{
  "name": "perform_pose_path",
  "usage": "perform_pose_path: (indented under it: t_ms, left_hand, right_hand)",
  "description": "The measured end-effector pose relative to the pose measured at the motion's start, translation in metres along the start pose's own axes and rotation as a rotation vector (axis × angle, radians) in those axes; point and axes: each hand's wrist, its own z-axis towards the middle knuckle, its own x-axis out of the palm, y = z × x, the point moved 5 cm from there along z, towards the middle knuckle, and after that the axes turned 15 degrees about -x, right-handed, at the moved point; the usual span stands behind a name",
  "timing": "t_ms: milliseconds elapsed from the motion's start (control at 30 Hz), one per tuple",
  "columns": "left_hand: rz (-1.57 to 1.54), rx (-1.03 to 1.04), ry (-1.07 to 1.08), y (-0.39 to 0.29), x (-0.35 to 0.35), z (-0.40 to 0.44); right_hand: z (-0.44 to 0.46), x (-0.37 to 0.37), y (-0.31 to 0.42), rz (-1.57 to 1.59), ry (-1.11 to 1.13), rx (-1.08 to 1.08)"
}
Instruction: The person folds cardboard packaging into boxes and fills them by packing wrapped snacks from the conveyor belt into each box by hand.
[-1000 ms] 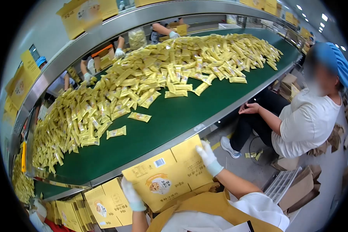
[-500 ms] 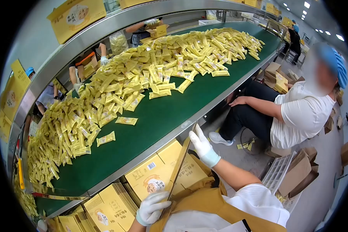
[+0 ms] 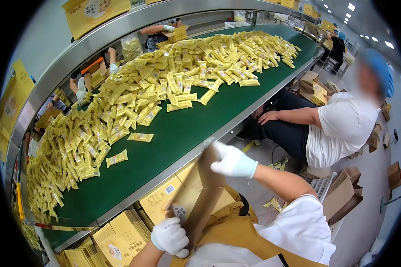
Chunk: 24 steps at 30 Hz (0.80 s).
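Observation:
A brown cardboard box (image 3: 206, 201), partly unfolded, is held at a slant in front of my body. My left hand (image 3: 170, 237), in a white glove, has its fingers curled round the box's lower end. At the upper end my right hand (image 3: 232, 161), also gloved, grips the cardboard by its edge. Behind the box lie stacks of flat yellow printed cartons (image 3: 122, 238), partly hidden by it. A heap of yellow wrapped packets (image 3: 165, 80) covers much of the green conveyor belt (image 3: 165, 149) beyond the metal edge.
To the right sits a co-worker (image 3: 343, 127) in a white shirt and blue cap. Other workers' gloved hands (image 3: 81, 96) reach in across the belt. A white crate (image 3: 324, 184) and open brown cartons (image 3: 343, 196) stand on the floor at right.
The flat cardboard, seen nearly edge-on before, has opened out so its brown inner side shows. My right hand has shifted slightly, and my left hand has moved a little down and left.

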Motion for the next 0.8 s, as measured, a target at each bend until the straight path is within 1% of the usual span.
perform_pose_path:
  t_ms: [33, 67, 100, 167, 267, 300, 333, 367, 400, 467, 500, 533, 600, 667, 733, 800]
  left_hand:
    - [-0.04, -0.031, -0.03, 0.008, -0.006, 0.006]
    - [0.081, -0.109, -0.049, 0.014, -0.014, 0.009]
    - [0.202, -0.186, -0.067, 0.022, -0.023, 0.01]
    - [0.288, -0.264, -0.073, 0.041, -0.034, 0.007]
    - [0.266, -0.309, 0.006, 0.054, -0.024, -0.004]
    - [0.254, -0.319, 0.021, 0.056, -0.021, -0.004]
    - [0.226, -0.352, 0.087, 0.059, -0.014, -0.003]
    - [0.225, -0.381, 0.204, 0.064, -0.003, -0.007]
    - [0.224, -0.409, 0.318, 0.069, 0.009, -0.012]
    - [0.246, -0.467, 0.511, 0.073, 0.026, -0.017]
    - [0.261, -0.46, 0.542, 0.072, 0.029, -0.016]
    - [0.276, -0.451, 0.573, 0.07, 0.031, -0.013]
    - [0.341, -0.459, 0.634, 0.07, 0.034, -0.008]
    - [0.293, -0.502, 0.643, 0.07, 0.03, -0.007]
    - [0.234, -0.526, 0.624, 0.071, 0.031, -0.009]
    - [0.264, -0.554, 0.509, 0.071, 0.023, 0.002]
  right_hand:
    - [0.006, 0.001, 0.017, -0.092, 0.097, -0.069]
    - [0.009, -0.001, 0.043, -0.164, 0.267, -0.076]
    - [0.012, 0.005, 0.055, -0.179, 0.335, -0.121]
    - [0.017, 0.018, 0.067, -0.306, 0.39, -0.343]
    - [0.026, 0.043, 0.069, -0.255, 0.34, -0.459]
    - [0.033, 0.048, 0.068, -0.28, 0.354, -0.438]
    - [0.041, 0.053, 0.068, -0.304, 0.368, -0.417]
    - [0.049, 0.058, 0.069, -0.327, 0.385, -0.396]
    - [0.056, 0.052, 0.076, -0.298, 0.415, -0.309]
    - [0.084, 0.06, 0.057, -0.1, 0.399, -0.209]
    - [0.097, 0.058, 0.052, -0.002, 0.387, -0.158]
    - [0.106, 0.058, 0.047, 0.096, 0.451, -0.109]
    - [0.097, 0.059, 0.063, -0.116, 0.449, -0.215]
    - [0.08, 0.078, 0.074, -0.285, 0.441, -0.363]
    - [0.061, 0.094, 0.08, -0.333, 0.49, -0.472]
    - [0.053, 0.097, 0.081, -0.325, 0.547, -0.572]
